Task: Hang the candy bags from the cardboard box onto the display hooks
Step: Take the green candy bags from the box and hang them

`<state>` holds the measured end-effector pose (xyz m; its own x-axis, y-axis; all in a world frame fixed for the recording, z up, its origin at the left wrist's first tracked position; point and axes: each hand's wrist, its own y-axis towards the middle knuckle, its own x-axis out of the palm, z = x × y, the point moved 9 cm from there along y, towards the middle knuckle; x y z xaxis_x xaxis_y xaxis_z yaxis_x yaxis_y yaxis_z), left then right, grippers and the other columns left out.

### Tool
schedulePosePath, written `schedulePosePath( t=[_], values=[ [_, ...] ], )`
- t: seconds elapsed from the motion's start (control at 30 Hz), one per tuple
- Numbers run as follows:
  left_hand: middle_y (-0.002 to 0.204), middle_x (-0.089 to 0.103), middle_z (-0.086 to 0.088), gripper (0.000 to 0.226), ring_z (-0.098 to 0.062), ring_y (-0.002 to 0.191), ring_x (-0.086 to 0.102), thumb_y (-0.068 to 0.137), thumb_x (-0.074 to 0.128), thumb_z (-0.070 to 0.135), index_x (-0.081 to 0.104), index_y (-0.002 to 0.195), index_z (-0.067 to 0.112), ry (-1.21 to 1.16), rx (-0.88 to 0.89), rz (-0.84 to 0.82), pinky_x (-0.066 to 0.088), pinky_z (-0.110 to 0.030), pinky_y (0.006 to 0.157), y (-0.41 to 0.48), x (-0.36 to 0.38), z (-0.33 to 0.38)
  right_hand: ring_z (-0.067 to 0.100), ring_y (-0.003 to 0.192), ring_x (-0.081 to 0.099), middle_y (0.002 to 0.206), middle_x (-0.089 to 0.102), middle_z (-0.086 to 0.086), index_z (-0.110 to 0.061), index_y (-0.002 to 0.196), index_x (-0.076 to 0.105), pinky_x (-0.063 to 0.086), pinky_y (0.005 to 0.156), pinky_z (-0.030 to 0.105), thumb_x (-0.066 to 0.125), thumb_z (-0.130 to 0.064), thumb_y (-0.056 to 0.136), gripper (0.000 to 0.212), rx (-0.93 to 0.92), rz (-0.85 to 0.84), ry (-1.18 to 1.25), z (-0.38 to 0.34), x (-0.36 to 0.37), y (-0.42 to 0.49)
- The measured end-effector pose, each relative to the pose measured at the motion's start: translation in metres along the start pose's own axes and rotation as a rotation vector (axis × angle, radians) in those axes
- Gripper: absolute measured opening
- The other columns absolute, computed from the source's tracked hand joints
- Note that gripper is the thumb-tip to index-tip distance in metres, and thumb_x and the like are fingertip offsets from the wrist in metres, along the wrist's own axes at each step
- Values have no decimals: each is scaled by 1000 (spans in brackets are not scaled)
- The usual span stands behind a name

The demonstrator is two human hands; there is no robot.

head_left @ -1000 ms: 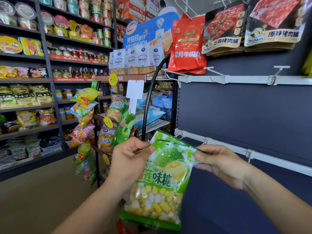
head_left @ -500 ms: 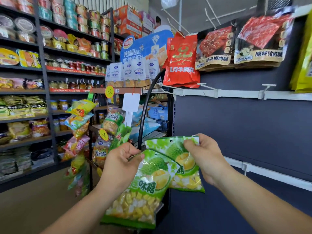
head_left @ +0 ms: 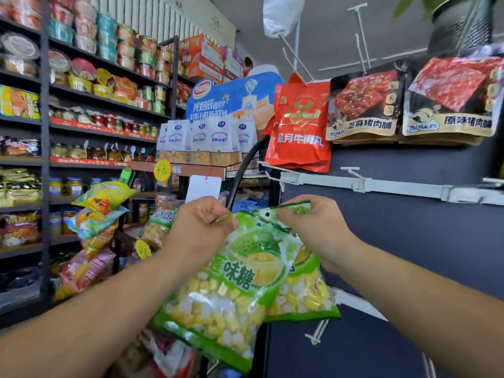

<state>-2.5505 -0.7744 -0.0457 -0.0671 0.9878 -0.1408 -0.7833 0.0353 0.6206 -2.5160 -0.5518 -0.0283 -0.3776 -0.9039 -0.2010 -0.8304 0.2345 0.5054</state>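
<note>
Two green durian candy bags hang from my hands at chest height. My left hand [head_left: 200, 227] pinches the top edge of the front candy bag [head_left: 229, 285], which shows yellow and white candies. Behind it, my right hand [head_left: 313, 227] pinches the top of the second candy bag [head_left: 302, 293], near its hang hole. White display hooks [head_left: 351, 173] stick out from a white rail [head_left: 403, 186] on the dark wall panel, above and right of my hands. A lower hook [head_left: 316, 334] shows under the bags. The cardboard box is out of view.
Red and black jerky bags [head_left: 300, 124] hang on the top row of hooks. A black wire rack with snack bags [head_left: 101, 211] stands left of my hands. Dark shelves of jars and cups [head_left: 81, 105] fill the left side.
Both hands have risen with the bags. The one stack seen at first is now split into two bags, one in each hand, the right one behind the left. The view has tilted upward.
</note>
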Motion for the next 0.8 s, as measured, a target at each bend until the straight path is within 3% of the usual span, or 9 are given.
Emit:
schedulePosePath(
  t=[0.07, 0.13, 0.2, 0.27, 0.4, 0.47, 0.6, 0.7, 0.8],
  values=[
    [65, 56, -4, 21, -15, 61, 48, 86, 79, 7, 61, 76, 3, -10, -4, -17, 40, -23, 57, 23, -2, -2, 22, 68, 65, 80, 74, 18, -8, 89, 77, 58, 61, 40, 80, -14, 87, 7, -7, 38, 23, -4, 4, 21],
    [71, 54, -8, 23, -16, 66, 46, 84, 81, 7, 59, 76, 3, -25, -3, -35, 41, -27, 65, 38, -3, -7, 18, 67, 71, 81, 76, 10, -4, 95, 75, 59, 55, 30, 80, -13, 89, 11, -6, 53, 82, -8, 7, 39],
    [73, 52, -8, 23, -15, 67, 46, 82, 84, 10, 61, 77, 4, -25, 21, -14, 43, -30, 68, 46, -6, -14, 23, 62, 73, 87, 79, 13, -7, 96, 74, 64, 60, 42, 79, -13, 90, 10, 6, 63, 123, -7, 10, 57],
    [73, 52, -6, 20, -15, 63, 45, 81, 85, 14, 67, 76, 9, -3, 40, 26, 42, -29, 65, 47, -9, -19, 33, 65, 70, 95, 78, 21, -14, 90, 73, 62, 67, 51, 78, -14, 91, 5, 1, 106, 119, -6, 10, 73],
    [59, 58, 16, 19, -1, 52, 48, 82, 84, 11, 69, 71, 13, -17, 52, 75, 43, -19, 61, 51, -7, -19, 26, 72, 61, 88, 72, 18, -16, 84, 70, 51, 63, 35, 73, -15, 94, 10, -49, 195, 68, -2, 5, 98],
    [45, 50, 21, 23, 3, 40, 43, 84, 81, 8, 65, 68, 13, -8, 54, 69, 36, -8, 48, 49, -1, -17, 26, 70, 58, 82, 67, 14, -8, 88, 71, 50, 63, 37, 74, -14, 92, 8, -44, 199, 71, 3, 4, 107],
    [41, 43, 15, 19, -8, 33, 32, 87, 79, 9, 65, 76, 1, -37, 69, 98, 31, -13, 36, 43, 1, -18, 26, 69, 57, 79, 65, 19, 2, 88, 69, 55, 62, 45, 76, -12, 86, 16, -67, 211, 32, 1, 7, 121],
    [45, 40, 13, 22, -9, 35, 32, 85, 81, 12, 64, 72, 7, -37, 69, 119, 32, -14, 35, 39, 0, -21, 27, 69, 60, 82, 70, 24, -6, 77, 71, 60, 67, 55, 79, -12, 85, 13, -92, 218, -28, -6, 8, 127],
    [59, 44, 4, 17, -7, 46, 34, 83, 83, 13, 69, 76, 6, -34, 80, 122, 35, -10, 44, 37, 2, -24, 30, 70, 64, 85, 73, 21, -13, 76, 71, 59, 64, 44, 80, -12, 85, 13, -77, 221, -86, 1, 3, 134]
  ],
)
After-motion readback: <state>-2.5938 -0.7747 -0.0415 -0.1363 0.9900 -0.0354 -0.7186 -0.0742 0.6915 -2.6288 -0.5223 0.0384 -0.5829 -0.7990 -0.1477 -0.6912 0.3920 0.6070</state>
